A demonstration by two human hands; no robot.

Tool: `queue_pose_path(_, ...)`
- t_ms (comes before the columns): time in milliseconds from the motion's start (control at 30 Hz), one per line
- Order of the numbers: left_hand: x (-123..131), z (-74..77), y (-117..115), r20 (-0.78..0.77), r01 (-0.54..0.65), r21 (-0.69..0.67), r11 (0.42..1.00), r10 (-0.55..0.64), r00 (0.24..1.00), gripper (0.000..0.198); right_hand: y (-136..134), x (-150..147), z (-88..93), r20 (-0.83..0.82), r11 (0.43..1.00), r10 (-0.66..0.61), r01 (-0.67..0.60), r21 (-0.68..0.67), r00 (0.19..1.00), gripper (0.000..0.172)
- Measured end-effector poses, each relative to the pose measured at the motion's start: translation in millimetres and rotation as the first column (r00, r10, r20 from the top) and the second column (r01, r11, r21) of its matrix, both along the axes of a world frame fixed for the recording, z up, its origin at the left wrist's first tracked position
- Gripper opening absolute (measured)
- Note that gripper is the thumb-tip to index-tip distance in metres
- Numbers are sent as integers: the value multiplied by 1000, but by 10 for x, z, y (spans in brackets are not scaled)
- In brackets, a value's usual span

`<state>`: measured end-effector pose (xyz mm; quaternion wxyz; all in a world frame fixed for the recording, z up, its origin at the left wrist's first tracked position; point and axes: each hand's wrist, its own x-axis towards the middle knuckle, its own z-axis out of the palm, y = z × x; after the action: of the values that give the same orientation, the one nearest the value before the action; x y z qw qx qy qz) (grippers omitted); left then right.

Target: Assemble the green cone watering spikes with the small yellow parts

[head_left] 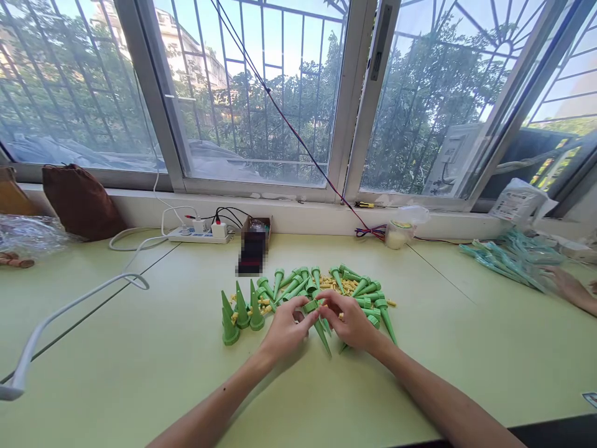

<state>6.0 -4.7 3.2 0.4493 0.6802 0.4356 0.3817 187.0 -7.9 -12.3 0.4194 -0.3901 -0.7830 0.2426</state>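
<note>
My left hand (288,326) is closed around the wide cap end of a green plastic spike (323,339), whose point slants down toward me and to the right. At that same cap, the fingertips of my right hand (351,320) are pinched together; what they hold, if anything, is hidden. Several more green spikes (256,311) stand point up on their caps, left of my hands. Behind and to the right, a pile of other green spikes (386,320) lies around small yellow plastic pieces (330,286).
A white power strip (198,234), a small box (263,229) and a blurred dark object (252,254) sit toward the window. White cable (74,308) arches over the left side. At right are a jar (397,235), plastic bags (506,258) and another person's hand (566,286).
</note>
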Motion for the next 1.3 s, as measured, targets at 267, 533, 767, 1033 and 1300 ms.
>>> queue_pose_path(267, 12, 7, 0, 255, 62, -231, 971, -1, 967, 45, -2, 7, -2, -16, 1000, 27, -27, -9, 1000, 20)
queue_pose_path(533, -3, -12, 8, 331, 154, -338, 929, -35, 943, 44, 12, 8, -15, -29, 1000, 21, -21, -7, 999, 19)
queue_pose_path(767, 3, 12, -25, 280, 118, -281, 952, -36, 959, 45, 26, 17, -31, -11, 1000, 16, -16, -17, 1000, 23)
queue_pose_path(1033, 7, 5, -18, 154, 39, -137, 990, -17, 988, 45, 10, 2, 29, 53, 1000, 7, -6, -14, 999, 28)
queue_pose_path(1300, -1, 15, -25, 126, 61, -91, 994, -49, 991, 44, 47, 13, -17, 111, 999, 0, -5, 47, 994, 36)
